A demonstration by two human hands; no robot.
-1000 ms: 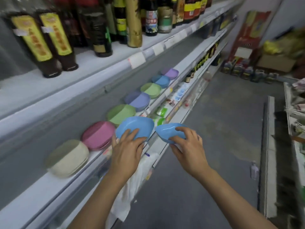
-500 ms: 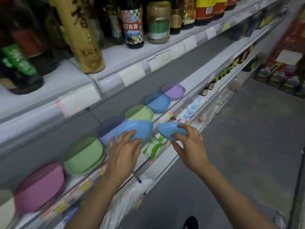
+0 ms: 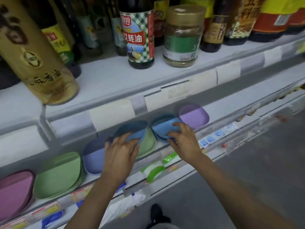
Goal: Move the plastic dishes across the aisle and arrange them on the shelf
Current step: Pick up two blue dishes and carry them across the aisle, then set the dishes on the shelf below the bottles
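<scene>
The left hand (image 3: 121, 154) grips a blue dish (image 3: 132, 131), tilted on edge above a green dish (image 3: 146, 146) on the shelf (image 3: 219, 106), its long axis left-right. The right hand (image 3: 183, 141) curls its fingers over a second blue dish (image 3: 163, 129) lying on a blue stack beside a purple dish (image 3: 194, 115).

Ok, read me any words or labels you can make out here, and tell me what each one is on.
"蚝油": checked label of the dark sauce bottle.
"香油": tall gold bottle, partly blurred.
"料酒": yellow-labelled bottle at top right.
Glass jar label, shelf price tags: too blurred to read.
</scene>
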